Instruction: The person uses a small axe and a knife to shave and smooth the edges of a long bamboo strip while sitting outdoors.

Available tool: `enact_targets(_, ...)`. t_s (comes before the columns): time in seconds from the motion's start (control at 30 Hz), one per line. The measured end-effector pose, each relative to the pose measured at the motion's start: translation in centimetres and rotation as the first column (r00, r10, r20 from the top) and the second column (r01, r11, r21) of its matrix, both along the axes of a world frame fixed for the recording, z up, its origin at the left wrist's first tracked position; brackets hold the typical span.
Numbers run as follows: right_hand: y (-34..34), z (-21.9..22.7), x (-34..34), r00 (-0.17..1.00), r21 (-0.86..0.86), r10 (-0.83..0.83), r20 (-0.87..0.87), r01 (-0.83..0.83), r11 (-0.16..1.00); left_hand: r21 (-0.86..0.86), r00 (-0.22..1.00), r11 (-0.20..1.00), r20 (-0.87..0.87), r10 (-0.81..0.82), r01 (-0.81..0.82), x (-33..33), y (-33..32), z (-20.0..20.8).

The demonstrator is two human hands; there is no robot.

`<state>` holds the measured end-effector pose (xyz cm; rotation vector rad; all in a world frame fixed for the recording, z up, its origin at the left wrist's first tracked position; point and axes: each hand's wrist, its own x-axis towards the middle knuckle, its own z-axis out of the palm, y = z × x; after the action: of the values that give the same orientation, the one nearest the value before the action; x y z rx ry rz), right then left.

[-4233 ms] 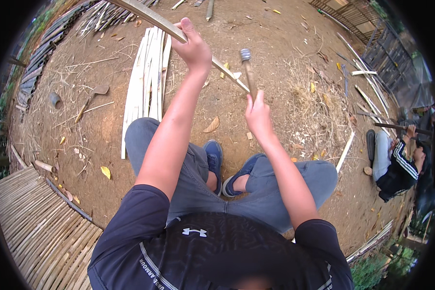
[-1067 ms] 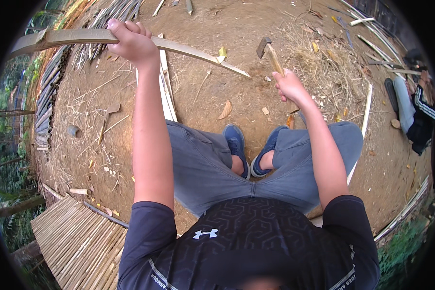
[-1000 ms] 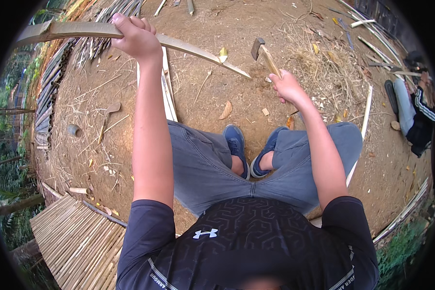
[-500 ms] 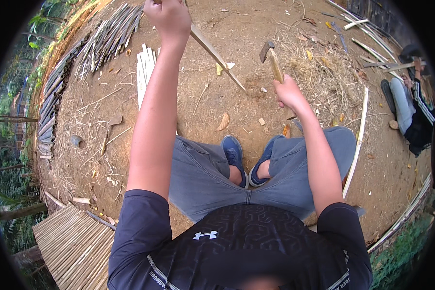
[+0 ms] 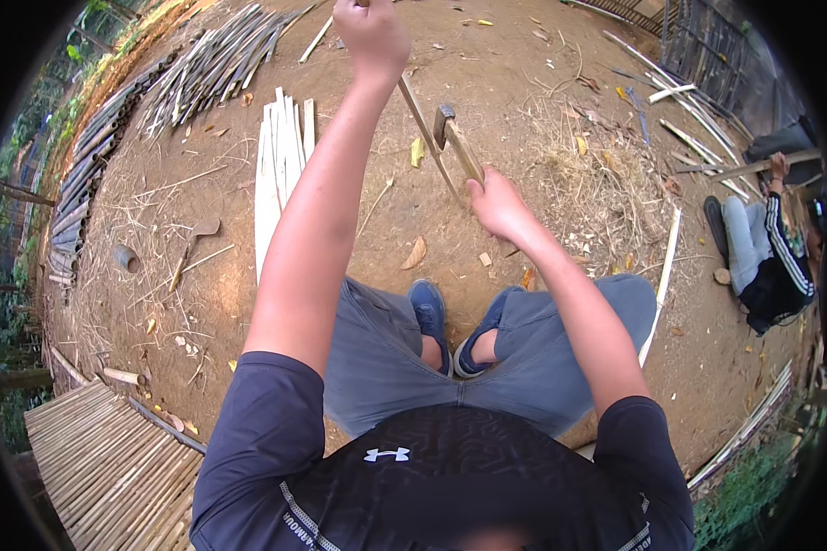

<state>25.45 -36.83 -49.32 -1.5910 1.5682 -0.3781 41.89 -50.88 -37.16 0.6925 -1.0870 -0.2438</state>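
My left hand (image 5: 373, 39), raised at the top of the view, is closed round the upper end of a long, narrow wooden strip (image 5: 419, 112). From there the strip slants down and to the right, its lower part passing beside the hammer; whether it rests on the ground I cannot tell. My right hand (image 5: 502, 204) is wrapped round the handle of a hammer (image 5: 464, 151) with a dark metal head. The head overlaps the strip in view or lies right beside it; contact cannot be made out.
Pale split strips (image 5: 280, 161) lie beyond my left forearm. Dark poles (image 5: 225, 64) are piled far left, near a short-handled tool (image 5: 191, 250) and a slatted bamboo platform (image 5: 110, 468). Dry straw (image 5: 606, 184) covers ground at right. Another person (image 5: 763, 248) works far right, holding a long piece.
My right hand has brought the hammer leftward and up to the strip. My left hand, still holding the strip, appears farther right. The whole view has shifted slightly.
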Motion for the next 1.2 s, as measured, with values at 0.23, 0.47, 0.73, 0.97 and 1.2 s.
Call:
enact_targets(0.23,0.4,3.1,2.1,0.992,-0.452,-0.125,0.024,0.123,0.883,0.055,1.000,0.998,-0.003,0.007,-0.007,2.8,2.9,-0.2)
enact_targets(0.47,1.3,-2.5,2.6,0.996,-0.257,0.024,-0.086,-0.046,0.965,0.089,0.999,0.995,-0.018,-0.049,0.051,2.9,4.1,-0.9)
enact_targets(0.73,0.6,-0.3,2.5,0.995,-0.321,-0.095,0.038,0.102,0.942,0.128,0.995,0.987,-0.040,-0.092,0.097,2.2,3.3,-0.5)
enact_targets(0.97,-1.7,2.7,1.5,0.999,-0.195,-0.040,0.028,0.044,0.980,0.094,0.992,0.989,0.042,-0.120,0.116,3.8,0.2,-1.1)
enact_targets(1.2,-1.9,7.2,-5.4,0.974,-0.365,-0.216,0.064,0.225,0.903,0.064,0.994,0.993,0.066,0.091,-0.095,0.1,-0.5,0.9)
